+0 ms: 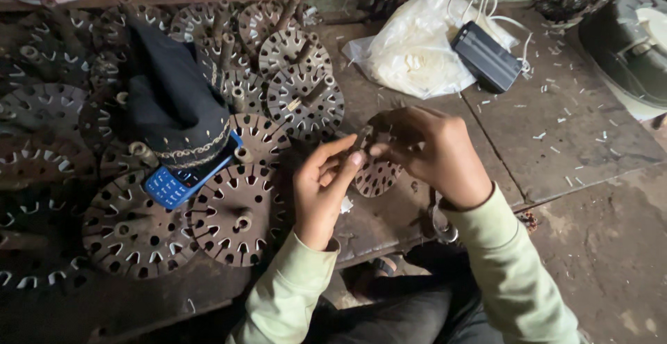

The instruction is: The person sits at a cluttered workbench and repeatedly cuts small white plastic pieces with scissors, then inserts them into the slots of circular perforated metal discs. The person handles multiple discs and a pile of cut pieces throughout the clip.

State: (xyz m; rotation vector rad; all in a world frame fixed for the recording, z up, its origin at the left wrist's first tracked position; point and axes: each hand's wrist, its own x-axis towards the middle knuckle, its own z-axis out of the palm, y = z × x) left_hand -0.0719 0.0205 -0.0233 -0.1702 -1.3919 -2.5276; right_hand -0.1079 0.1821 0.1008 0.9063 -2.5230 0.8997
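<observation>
The slotted metal disc [377, 172], a round stator-style lamination with white slips in its slots, sits upright between both hands just above the dark workbench [417, 208]. The right hand [434, 153] curls over its top edge, grasping it; the left hand [321, 190] pinches at the disc's rim with thumb and forefinger, though whether a small white slip sits between those fingertips is too fine to tell. The risk looks plain: a thin slip could slide out of the pinch and vanish among the white scraps [556, 142] on the slab, or the disc's sharp slot edges could nick a fingertip. Left of the hands, finished discs [236, 212] pile up, with a blue keypad phone [182, 181] and dark cap [174, 104] resting on them. Much of the held disc hides behind the right palm, and the pile's far edge is cut off.
</observation>
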